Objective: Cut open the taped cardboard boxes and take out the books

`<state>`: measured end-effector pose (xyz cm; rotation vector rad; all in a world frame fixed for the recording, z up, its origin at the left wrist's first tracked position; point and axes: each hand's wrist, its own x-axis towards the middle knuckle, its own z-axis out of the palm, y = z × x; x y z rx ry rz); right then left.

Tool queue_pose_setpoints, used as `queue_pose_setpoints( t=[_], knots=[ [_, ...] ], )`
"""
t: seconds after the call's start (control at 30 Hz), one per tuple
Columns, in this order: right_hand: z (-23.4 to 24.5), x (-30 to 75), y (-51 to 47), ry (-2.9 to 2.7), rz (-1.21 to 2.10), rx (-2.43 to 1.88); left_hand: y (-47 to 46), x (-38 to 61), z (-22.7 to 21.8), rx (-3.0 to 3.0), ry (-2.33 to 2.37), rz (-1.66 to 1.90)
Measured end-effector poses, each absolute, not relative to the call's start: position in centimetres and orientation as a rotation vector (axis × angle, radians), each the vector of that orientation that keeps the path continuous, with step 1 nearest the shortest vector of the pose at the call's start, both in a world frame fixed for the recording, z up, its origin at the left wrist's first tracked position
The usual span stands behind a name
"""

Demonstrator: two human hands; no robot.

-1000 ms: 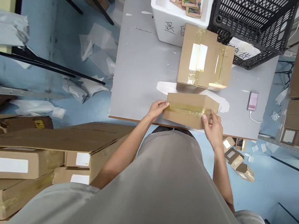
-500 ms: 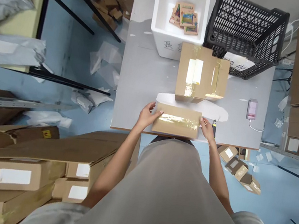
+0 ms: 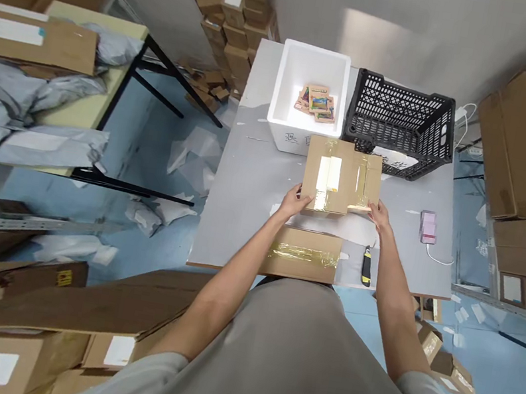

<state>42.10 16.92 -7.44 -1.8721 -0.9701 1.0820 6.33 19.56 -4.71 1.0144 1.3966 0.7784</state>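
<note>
A taped cardboard box with a white label stands mid-table. My left hand grips its near left corner, fingers curled on the edge. My right hand holds its near right corner. A flatter taped cardboard box lies at the table's near edge, between my forearms, with neither hand on it. A black and yellow utility knife lies just right of that flat box.
A white foam bin with small picture cards and a black plastic crate stand at the table's far side. A phone on a cable lies at right. Cardboard boxes are piled at lower left and on right shelves; plastic wrapping litters the blue floor.
Both hands left the flat taped box at the near edge and reached forward to the labelled box behind it. The head view tilted up, showing more of the room.
</note>
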Motion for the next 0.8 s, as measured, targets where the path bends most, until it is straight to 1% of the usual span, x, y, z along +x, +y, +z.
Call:
queue_pose_setpoints(
  t=[0.23, 0.43, 0.53, 0.67, 0.8],
  knots=[
    [-7.9, 36.3, 15.0, -0.955, 1.226, -1.802, 16.7, -0.8, -5.6, 1.003, 1.439, 0.815],
    [-8.6, 28.5, 17.6, -1.075, 1.345, -1.694, 17.2, -8.2, -5.3, 0.885, 1.604, 0.9],
    [-8.4, 26.0, 19.2, -1.135, 1.406, -1.614, 18.3, -10.1, -5.1, 0.825, 1.594, 0.963],
    [-7.7, 26.5, 19.6, -1.193, 1.448, -1.559, 17.9, -10.1, -5.6, 0.729, 1.538, 1.074],
    [-7.1, 31.4, 14.2, -1.029, 1.341, -1.851, 12.6, -9.1, -7.3, 0.585, 1.821, 1.035]
  ],
)
